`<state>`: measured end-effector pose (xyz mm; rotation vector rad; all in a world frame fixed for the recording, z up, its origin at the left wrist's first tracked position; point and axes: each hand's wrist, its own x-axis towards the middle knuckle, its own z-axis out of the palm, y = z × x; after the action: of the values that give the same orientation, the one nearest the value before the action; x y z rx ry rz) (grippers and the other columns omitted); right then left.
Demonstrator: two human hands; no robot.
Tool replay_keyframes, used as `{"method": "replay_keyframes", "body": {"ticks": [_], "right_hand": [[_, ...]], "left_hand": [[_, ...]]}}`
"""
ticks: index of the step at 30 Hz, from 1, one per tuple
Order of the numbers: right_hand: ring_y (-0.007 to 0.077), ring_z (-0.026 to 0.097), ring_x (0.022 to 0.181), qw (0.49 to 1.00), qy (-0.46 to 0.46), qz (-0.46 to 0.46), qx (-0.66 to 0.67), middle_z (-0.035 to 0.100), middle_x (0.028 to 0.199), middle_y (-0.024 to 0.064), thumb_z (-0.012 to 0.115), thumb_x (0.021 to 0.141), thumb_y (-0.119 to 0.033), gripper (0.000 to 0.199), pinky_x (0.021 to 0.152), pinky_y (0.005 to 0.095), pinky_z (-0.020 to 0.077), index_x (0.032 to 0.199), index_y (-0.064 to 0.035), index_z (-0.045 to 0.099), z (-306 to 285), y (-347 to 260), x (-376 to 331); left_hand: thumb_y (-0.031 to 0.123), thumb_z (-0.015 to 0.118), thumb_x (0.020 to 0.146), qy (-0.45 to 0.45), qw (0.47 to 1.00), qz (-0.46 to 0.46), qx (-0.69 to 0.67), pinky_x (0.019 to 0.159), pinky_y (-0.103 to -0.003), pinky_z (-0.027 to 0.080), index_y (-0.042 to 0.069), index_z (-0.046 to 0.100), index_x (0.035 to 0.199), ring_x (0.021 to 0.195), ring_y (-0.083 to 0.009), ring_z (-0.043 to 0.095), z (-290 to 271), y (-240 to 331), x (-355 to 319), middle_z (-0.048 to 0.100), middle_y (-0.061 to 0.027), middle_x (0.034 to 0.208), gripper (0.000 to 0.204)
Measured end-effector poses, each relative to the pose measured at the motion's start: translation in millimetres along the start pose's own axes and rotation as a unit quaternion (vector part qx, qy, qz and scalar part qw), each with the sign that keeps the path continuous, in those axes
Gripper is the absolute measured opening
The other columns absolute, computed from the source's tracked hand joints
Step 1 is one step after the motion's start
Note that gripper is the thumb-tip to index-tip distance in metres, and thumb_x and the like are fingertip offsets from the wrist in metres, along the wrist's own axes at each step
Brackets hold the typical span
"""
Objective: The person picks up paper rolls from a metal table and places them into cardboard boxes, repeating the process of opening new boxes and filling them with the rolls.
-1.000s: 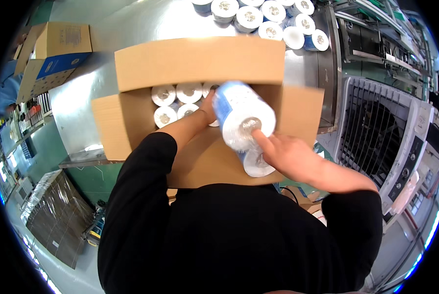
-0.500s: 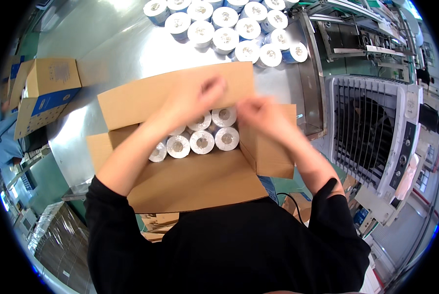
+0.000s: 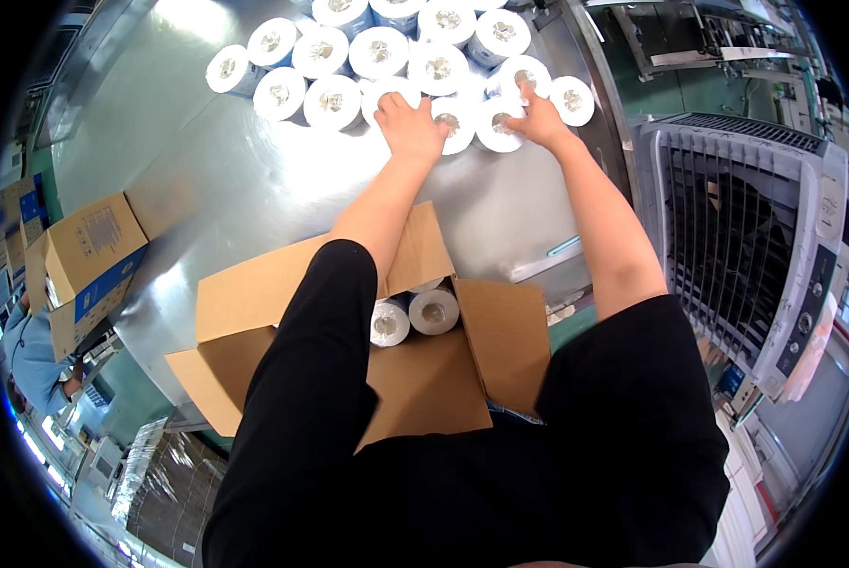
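Hands both stretched forward over steel tabletop (image 3: pixel 216 180), onto cluster of white rolls (image 3: pixel 379 52) at far edge.

Left hand (image 3: pixel 411 127): palm down, fingers curled over one roll (image 3: pixel 384 96) at near edge of cluster; roll mostly hidden beneath hand. Contact clear; firm grip or mere rest cannot tell.

Right hand (image 3: pixel 538 120): fingers spread, fingertips on front roll (image 3: pixel 498 128), thumb side toward neighbouring roll (image 3: pixel 455 125). Touching, not clenched; roll standing on end on tabletop, not lifted.

Cluster: roughly two rows, all rolls on end, cardboard cores up, packed touching one another. Blue wrap visible on sides of some. One roll (image 3: pixel 572 99) just right of right hand, by tabletop edge.

Open box (image 3: pixel 424 379) below arms, near body, flaps spread outward. Two rolls (image 3: pixel 413 316) visible inside against far wall, side by side, touching, cores up; rest of interior hidden by left sleeve. Box well apart from cluster, bare steel between.

Second box (image 3: pixel 88 260), closed, blue band on side, at left tabletop edge. White air cooler (image 3: pixel 751 246) with grille, right of tabletop. Another person's blue sleeve (image 3: pixel 28 355) at far left, low.
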<state>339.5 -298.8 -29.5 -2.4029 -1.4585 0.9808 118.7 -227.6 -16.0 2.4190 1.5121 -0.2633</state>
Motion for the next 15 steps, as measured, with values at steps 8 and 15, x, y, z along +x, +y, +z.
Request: {"method": "replay_keyframes", "body": {"ticks": [8,15], "right_hand": [[0.0290,0.064,0.087,0.997,0.034,-0.019,0.070,0.064,0.095,0.0210,0.076,0.066,-0.019,0.073,0.079,0.0340,0.0498,0.130,0.0003,0.046,33,8,-64],[0.0099,0.061,0.078,0.947,0.144,-0.001,0.288,0.068,0.090,0.0116,0.071,0.075,-0.005,0.064,0.067,0.0241,0.0504,0.131,0.0084,0.041,-61,-22,-135]], "left_hand": [[0.050,0.073,0.064,-0.077,0.991,0.048,-0.100,0.074,-0.034,0.050,0.013,0.070,0.101,0.086,-0.0244,0.063,-32,-41,11,0.066,-0.0131,0.090,0.053],[0.022,0.059,0.086,-0.010,0.759,0.050,-0.649,0.081,-0.029,0.048,-0.001,0.059,0.113,0.085,-0.0138,0.060,-233,-147,-97,0.064,-0.0058,0.095,0.035]]}}
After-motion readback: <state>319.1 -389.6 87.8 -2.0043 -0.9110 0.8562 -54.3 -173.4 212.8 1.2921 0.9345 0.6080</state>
